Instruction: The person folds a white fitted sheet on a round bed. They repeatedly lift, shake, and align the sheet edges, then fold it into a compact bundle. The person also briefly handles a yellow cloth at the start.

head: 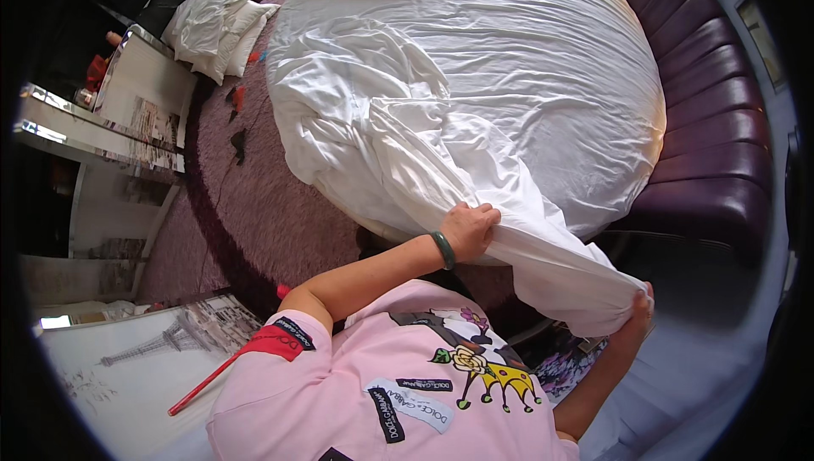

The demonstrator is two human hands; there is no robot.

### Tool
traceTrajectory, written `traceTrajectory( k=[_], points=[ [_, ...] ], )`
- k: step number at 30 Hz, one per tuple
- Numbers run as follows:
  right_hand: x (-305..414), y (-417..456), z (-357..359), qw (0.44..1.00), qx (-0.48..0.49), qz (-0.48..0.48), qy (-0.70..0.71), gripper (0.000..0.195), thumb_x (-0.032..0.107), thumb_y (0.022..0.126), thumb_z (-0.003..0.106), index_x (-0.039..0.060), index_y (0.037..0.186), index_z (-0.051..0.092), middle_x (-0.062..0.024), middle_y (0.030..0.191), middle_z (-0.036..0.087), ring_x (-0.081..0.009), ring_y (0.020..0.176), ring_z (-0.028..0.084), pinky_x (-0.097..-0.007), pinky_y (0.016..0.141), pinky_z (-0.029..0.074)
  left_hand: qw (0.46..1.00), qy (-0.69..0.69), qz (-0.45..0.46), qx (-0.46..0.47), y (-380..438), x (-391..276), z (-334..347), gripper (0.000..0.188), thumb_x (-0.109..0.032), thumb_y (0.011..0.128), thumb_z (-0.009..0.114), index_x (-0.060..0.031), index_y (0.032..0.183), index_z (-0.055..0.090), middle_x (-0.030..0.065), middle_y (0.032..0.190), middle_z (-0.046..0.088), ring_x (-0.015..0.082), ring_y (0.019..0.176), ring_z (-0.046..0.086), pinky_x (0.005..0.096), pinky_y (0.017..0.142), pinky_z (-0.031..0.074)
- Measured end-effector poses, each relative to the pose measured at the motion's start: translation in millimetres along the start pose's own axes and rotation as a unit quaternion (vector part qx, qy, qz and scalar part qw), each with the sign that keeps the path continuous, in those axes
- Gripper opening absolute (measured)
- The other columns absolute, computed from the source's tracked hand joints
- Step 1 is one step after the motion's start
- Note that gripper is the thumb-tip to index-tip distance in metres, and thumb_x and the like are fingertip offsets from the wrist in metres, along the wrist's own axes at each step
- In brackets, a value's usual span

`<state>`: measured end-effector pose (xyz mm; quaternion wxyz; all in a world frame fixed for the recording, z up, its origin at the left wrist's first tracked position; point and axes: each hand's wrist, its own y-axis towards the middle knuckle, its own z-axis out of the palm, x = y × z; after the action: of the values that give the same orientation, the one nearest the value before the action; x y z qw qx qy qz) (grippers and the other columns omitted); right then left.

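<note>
A white bed-linen cloth (563, 254), perhaps a duvet cover, is stretched between my two hands at the near side of a round bed (553, 85). My left hand (469, 230), a dark green bangle at its wrist, grips the cloth's edge close to the mattress rim. Farther right and off the bed, my right hand (634, 316) holds a corner, its fingers partly hidden by the fabric. The rest of the cloth lies crumpled over the bed's left part, on a wrinkled white sheet.
A purple padded headboard (712, 124) curves along the bed's right side. White pillows (222, 31) are piled at the upper left. Dark and red scraps (238, 143) lie on the purple carpet (280, 206). Printed cabinets (143, 101) stand left, with a red stick (203, 384) below.
</note>
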<state>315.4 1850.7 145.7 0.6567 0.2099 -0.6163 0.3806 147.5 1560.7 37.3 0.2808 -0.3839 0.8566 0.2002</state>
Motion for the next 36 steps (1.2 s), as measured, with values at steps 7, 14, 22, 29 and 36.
traceTrajectory(
  k=[7,14,22,29,36],
  points=[
    [23.1,-4.8,-44.7,0.995,-0.093,-0.033,0.031,0.037,0.036,0.084,0.057,0.0050,0.104,0.054,-0.0054,0.096,0.056,-0.0170,0.092,0.053,-0.0319,0.083,0.043,0.999,0.032,0.017,0.032,9.9,13.1,-3.3,0.012,-0.006,0.069,0.053,-0.0083,0.081,0.051,0.0092,0.079,0.055,0.0319,0.070,0.057,0.0402,0.069,0.045],
    [10.6,6.7,-71.9,0.998,-0.047,-0.023,0.038,0.042,0.036,0.086,0.056,0.0022,0.112,0.052,-0.0084,0.104,0.058,-0.0194,0.096,0.055,-0.0330,0.085,0.044,0.958,0.111,0.143,-0.222,112.9,-14.4,-114.1,0.009,-0.002,0.074,0.055,-0.0082,0.081,0.056,0.0077,0.074,0.054,0.0292,0.065,0.054,0.0391,0.068,0.042],
    [16.1,42.5,-39.2,0.978,-0.159,-0.040,0.133,0.051,0.038,0.091,0.051,0.0000,0.125,0.044,-0.0127,0.123,0.051,-0.0248,0.113,0.050,-0.0377,0.094,0.042,0.882,0.127,0.313,-0.328,199.8,-115.7,-180.3,0.012,-0.006,0.079,0.052,-0.0113,0.087,0.061,0.0020,0.086,0.059,0.0210,0.080,0.057,0.0353,0.077,0.044],
    [-46.9,41.9,-26.3,0.997,-0.003,-0.080,-0.008,0.038,0.019,0.084,0.063,0.0048,0.117,0.051,-0.0071,0.109,0.056,-0.0183,0.103,0.053,-0.0315,0.090,0.042,0.981,0.059,0.174,0.055,107.9,-55.5,13.6,0.014,-0.005,0.079,0.052,-0.0078,0.088,0.062,0.0073,0.088,0.060,0.0208,0.073,0.059,0.0343,0.075,0.044],
    [-112.0,2.4,83.5,0.956,0.206,-0.027,-0.208,0.058,0.010,0.073,0.072,0.0003,0.124,0.044,-0.0098,0.115,0.055,-0.0180,0.103,0.052,-0.0297,0.088,0.042,0.977,-0.018,0.105,0.186,58.8,-45.5,55.2,0.013,-0.013,0.077,0.056,-0.0079,0.088,0.062,0.0084,0.084,0.060,0.0284,0.076,0.061,0.0395,0.071,0.047]
  ],
)
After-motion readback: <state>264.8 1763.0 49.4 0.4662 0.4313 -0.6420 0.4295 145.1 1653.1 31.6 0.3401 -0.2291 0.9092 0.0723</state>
